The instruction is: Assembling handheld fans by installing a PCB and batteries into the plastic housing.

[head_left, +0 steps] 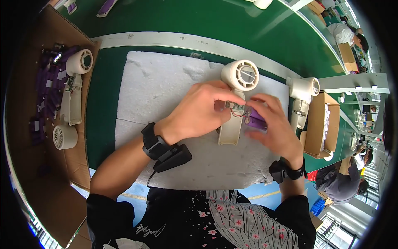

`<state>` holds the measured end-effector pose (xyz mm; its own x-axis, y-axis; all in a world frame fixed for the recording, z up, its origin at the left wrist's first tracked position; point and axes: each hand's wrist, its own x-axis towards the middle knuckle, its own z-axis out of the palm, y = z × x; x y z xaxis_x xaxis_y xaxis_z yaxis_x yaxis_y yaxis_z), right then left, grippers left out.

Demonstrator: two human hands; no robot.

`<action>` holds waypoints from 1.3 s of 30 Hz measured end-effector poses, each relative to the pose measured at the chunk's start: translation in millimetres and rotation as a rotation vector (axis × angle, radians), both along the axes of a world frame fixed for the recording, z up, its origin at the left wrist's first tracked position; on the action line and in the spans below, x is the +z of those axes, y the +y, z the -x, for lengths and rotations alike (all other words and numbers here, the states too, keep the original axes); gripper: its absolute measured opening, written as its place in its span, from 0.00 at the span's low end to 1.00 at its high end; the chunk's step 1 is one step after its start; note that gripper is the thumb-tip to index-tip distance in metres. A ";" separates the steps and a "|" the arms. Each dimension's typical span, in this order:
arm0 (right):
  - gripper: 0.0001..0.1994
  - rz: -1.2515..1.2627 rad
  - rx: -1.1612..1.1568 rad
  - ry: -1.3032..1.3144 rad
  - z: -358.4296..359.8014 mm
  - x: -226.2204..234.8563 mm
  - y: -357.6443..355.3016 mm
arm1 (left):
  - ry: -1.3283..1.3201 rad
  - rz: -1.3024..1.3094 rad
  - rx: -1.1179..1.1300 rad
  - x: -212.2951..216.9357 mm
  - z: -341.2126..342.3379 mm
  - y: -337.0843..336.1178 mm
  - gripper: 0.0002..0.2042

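Note:
A cream handheld fan (239, 75) lies on a white foam sheet, its round head away from me and its handle open. My left hand (201, 108) closes round the upper handle, with index finger and thumb beside a small green circuit board (235, 105). Thin red and dark wires run from the board to a purple battery cell (258, 120). That cell sits between the thumb and fingers of my right hand (274, 124), just right of the handle. The hand partly hides the cell.
On the left, a cardboard box (76, 164) holds purple cells and fan parts (73, 103). Right of the foam sheet (166, 95) lie another fan (299, 103) and a small cardboard box (314, 128). A pale rail (174, 40) crosses behind; people work at far right.

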<state>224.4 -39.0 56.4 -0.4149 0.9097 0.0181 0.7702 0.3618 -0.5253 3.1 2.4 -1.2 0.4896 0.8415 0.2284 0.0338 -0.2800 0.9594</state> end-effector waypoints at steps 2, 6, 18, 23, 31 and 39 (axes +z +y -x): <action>0.25 -0.006 0.024 0.045 -1.3 -10.5 3.1 | 0.038 0.015 -0.001 2.8 2.9 2.4 0.17; 0.22 0.138 -0.049 0.224 -4.5 -12.6 2.2 | 0.101 0.052 0.003 7.9 5.4 5.4 0.19; 0.08 0.018 -0.321 0.147 -0.9 -12.2 -3.5 | 0.100 0.058 0.014 5.5 4.3 6.0 0.19; 0.07 -0.223 -0.158 0.052 -5.0 -15.7 -7.9 | 0.096 0.063 0.015 5.8 4.8 5.4 0.18; 0.09 -0.287 -0.002 -0.009 0.5 -11.1 -13.8 | 0.086 0.063 0.028 4.1 3.9 3.6 0.18; 0.07 -0.332 0.016 -0.125 8.0 -8.4 -16.5 | 0.027 -0.002 0.095 -0.6 -1.6 3.1 0.16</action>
<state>216.4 -55.5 47.9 -0.4464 0.8562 0.2601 0.8140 0.5093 -0.2794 4.7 5.4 -1.8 0.4134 0.8842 0.2173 0.0866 -0.2757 0.9573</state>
